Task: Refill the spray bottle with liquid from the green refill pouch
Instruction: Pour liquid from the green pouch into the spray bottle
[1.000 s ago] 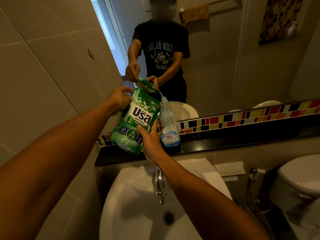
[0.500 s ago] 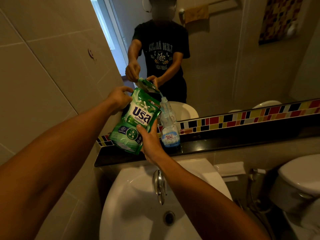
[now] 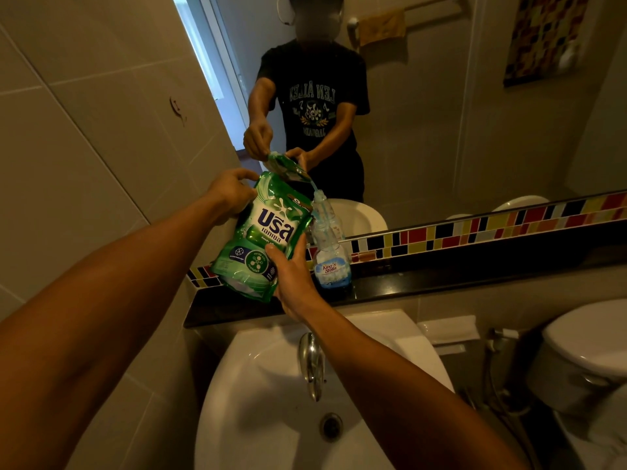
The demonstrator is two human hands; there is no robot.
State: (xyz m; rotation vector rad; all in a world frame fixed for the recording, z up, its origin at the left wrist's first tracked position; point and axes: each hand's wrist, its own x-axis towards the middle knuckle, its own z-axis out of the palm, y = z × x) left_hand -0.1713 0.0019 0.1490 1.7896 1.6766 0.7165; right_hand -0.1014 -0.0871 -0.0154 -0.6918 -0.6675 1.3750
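Both hands hold the green refill pouch (image 3: 263,244) tilted to the right above the dark ledge. My left hand (image 3: 228,193) grips its upper left corner. My right hand (image 3: 291,279) holds its lower right edge from below. The pouch's top right corner touches the open neck of the clear spray bottle (image 3: 328,256), which stands upright on the ledge without a spray head. A thin stream of bluish liquid runs down inside the neck, and blue liquid fills the bottle's lowest part under the blue and white label.
The black ledge (image 3: 441,276) runs along the mirror (image 3: 441,113), with a coloured tile strip behind it. Below is a white basin (image 3: 271,412) with a chrome tap (image 3: 310,362). A toilet (image 3: 587,351) and hose sprayer (image 3: 498,337) stand at the right. A tiled wall closes the left.
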